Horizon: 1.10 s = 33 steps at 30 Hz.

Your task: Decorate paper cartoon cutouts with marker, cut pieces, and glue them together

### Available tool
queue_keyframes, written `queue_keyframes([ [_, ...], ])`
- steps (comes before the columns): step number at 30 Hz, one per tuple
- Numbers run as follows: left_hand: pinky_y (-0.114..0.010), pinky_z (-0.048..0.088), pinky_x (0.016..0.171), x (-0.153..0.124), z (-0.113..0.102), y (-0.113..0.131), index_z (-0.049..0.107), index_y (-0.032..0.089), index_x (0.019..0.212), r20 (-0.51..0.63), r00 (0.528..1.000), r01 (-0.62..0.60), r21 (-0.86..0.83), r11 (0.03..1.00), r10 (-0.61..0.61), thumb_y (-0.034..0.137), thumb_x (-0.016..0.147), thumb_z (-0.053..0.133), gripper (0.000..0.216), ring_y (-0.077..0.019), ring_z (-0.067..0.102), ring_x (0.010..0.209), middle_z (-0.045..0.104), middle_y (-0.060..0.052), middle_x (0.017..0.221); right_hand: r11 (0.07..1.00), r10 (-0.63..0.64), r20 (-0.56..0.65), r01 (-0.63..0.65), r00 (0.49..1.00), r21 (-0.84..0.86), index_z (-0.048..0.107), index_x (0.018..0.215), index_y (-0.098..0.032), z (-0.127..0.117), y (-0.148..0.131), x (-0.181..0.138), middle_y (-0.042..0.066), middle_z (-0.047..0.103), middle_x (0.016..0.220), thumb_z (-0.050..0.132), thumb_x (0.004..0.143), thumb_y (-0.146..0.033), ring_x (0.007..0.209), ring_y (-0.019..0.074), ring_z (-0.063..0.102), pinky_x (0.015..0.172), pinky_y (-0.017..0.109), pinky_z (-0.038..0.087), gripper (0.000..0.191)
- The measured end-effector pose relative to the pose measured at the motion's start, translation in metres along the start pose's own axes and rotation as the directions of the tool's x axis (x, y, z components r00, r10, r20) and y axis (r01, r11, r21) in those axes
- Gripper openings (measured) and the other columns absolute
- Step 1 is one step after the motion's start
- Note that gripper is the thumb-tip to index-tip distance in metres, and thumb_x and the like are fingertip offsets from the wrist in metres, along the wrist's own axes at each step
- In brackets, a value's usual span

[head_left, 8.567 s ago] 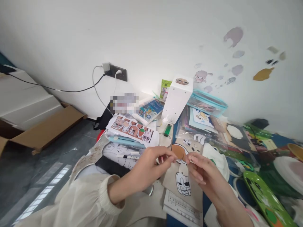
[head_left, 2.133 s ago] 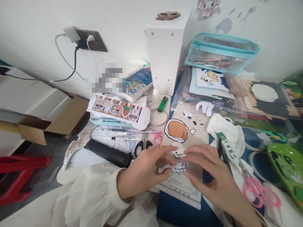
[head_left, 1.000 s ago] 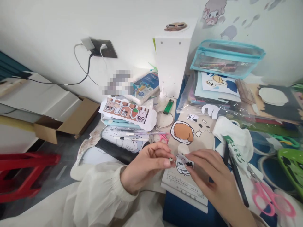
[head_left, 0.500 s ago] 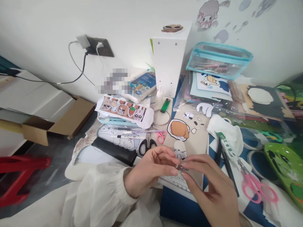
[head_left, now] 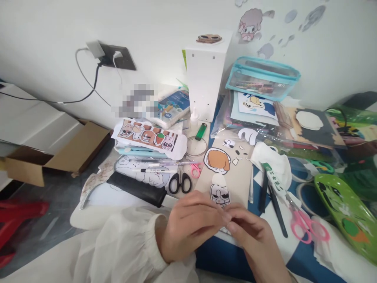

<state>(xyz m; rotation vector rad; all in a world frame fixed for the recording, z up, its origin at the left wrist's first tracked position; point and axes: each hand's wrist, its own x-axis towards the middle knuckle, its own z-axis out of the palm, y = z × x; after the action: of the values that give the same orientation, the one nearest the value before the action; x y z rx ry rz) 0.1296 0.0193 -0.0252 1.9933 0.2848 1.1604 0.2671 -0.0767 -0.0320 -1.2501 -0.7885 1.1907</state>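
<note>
My left hand [head_left: 193, 224] and my right hand [head_left: 257, 236] meet at the fingertips, both closed in a pinch. Whatever lies between the fingers is hidden behind them. Just beyond the fingertips a cartoon face cutout [head_left: 220, 195] lies on a beige board [head_left: 240, 184], with a pale rounded cutout [head_left: 218, 180] above it. Farther up the board are an orange-brown cutout with a dark outline [head_left: 217, 160] and several small paper pieces [head_left: 235, 161]. Black-handled scissors [head_left: 180, 183] lie beyond my left hand.
Left of the board are a black pouch [head_left: 137, 188], pens [head_left: 153, 170] and a printed sticker sheet [head_left: 149, 136]. At right lie tweezers [head_left: 277, 212], pink scissors [head_left: 309, 227] and a green tray [head_left: 347, 220]. A green lighter [head_left: 201, 131] and a white box [head_left: 206, 78] stand behind.
A small brownish piece showed between my fingertips before; now the fingers cover it. My left hand has turned over with its back toward me, and the fingertips have drawn together. The view has shifted slightly.
</note>
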Motion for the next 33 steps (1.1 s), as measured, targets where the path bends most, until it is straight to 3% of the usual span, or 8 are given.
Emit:
queue_keyframes([
  [5,-0.027,0.054,0.082,0.007,-0.006,0.000,0.062,0.016,0.102,0.065,0.998,-0.009,0.078,0.997,0.004,0.003,0.081,0.065,0.025,-0.0160,0.068,0.091,0.073,-0.006,0.097,0.988,-0.092,-0.127,0.075,0.988,-0.132,0.072,0.080,-0.029,-0.014,-0.002,-0.005,0.000,0.068,0.089,0.071,0.079,-0.023,0.080,0.0135,0.066,0.069,0.016,0.054,0.006],
  [9,-0.031,0.051,0.082,0.032,-0.028,-0.018,0.062,0.018,0.100,0.158,0.943,0.220,0.359,0.907,-0.291,0.011,0.087,0.058,0.015,-0.0176,0.064,0.094,0.066,-0.006,0.101,0.916,-0.252,-0.363,0.101,0.897,-0.388,0.072,0.079,-0.028,-0.032,-0.001,-0.008,0.001,0.069,0.086,0.073,0.076,-0.023,0.079,0.0133,0.066,0.067,0.013,0.054,0.005],
  [11,-0.032,0.051,0.074,0.050,-0.036,-0.031,0.062,0.017,0.100,0.375,0.838,0.188,0.483,0.855,-0.397,0.014,0.089,0.054,0.014,-0.0185,0.063,0.085,0.063,-0.007,0.099,0.899,-0.266,-0.388,0.082,0.883,-0.431,0.072,0.079,-0.027,-0.038,0.002,-0.008,0.001,0.069,0.086,0.073,0.076,-0.025,0.077,0.0130,0.066,0.067,0.013,0.054,0.004],
  [14,-0.031,0.048,0.077,0.079,-0.039,-0.044,0.059,0.016,0.110,0.652,0.661,0.011,0.488,0.873,-0.373,0.008,0.086,0.055,0.026,-0.0206,0.061,0.093,0.060,-0.008,0.107,0.880,-0.285,-0.345,0.102,0.894,-0.464,0.071,0.077,-0.027,-0.040,0.005,-0.006,0.001,0.070,0.085,0.072,0.076,-0.025,0.077,0.0129,0.066,0.067,0.013,0.054,0.002],
  [19,-0.026,0.045,0.078,0.120,-0.023,-0.047,0.058,0.017,0.109,0.862,0.355,-0.146,0.433,0.890,-0.361,0.006,0.078,0.063,0.033,-0.0209,0.056,0.105,0.054,-0.009,0.122,0.877,-0.282,-0.293,0.122,0.914,-0.464,0.070,0.077,-0.027,-0.043,0.009,-0.004,0.001,0.069,0.084,0.070,0.078,-0.025,0.077,0.0136,0.066,0.066,0.015,0.054,0.002],
  [21,-0.024,0.043,0.075,0.129,-0.016,-0.049,0.060,0.015,0.104,0.887,0.281,-0.188,0.424,0.886,-0.365,0.009,0.077,0.065,0.027,-0.0200,0.056,0.100,0.057,-0.009,0.114,0.884,-0.266,-0.274,0.120,0.924,-0.453,0.070,0.077,-0.026,-0.045,0.012,-0.005,0.002,0.069,0.084,0.070,0.078,-0.026,0.077,0.0145,0.066,0.065,0.016,0.055,0.001],
  [28,-0.023,0.042,0.069,0.135,-0.003,-0.066,0.061,0.014,0.085,0.915,0.224,-0.231,0.384,0.894,-0.335,0.008,0.067,0.070,0.021,-0.0182,0.056,0.086,0.058,-0.006,0.099,0.916,-0.170,-0.279,0.047,0.945,-0.398,0.071,0.081,-0.026,-0.044,0.022,-0.009,0.005,0.067,0.091,0.069,0.080,-0.030,0.086,0.0173,0.064,0.073,0.022,0.054,0.005],
  [33,-0.026,0.044,0.077,0.132,-0.008,-0.063,0.060,0.014,0.085,0.925,0.251,-0.267,0.350,0.898,-0.286,0.009,0.066,0.069,0.022,-0.0207,0.056,0.093,0.061,-0.007,0.099,0.917,-0.168,-0.278,0.047,0.946,-0.396,0.071,0.079,-0.023,-0.045,0.021,-0.007,0.008,0.067,0.090,0.069,0.080,-0.031,0.085,0.0197,0.064,0.071,0.026,0.055,0.008],
])
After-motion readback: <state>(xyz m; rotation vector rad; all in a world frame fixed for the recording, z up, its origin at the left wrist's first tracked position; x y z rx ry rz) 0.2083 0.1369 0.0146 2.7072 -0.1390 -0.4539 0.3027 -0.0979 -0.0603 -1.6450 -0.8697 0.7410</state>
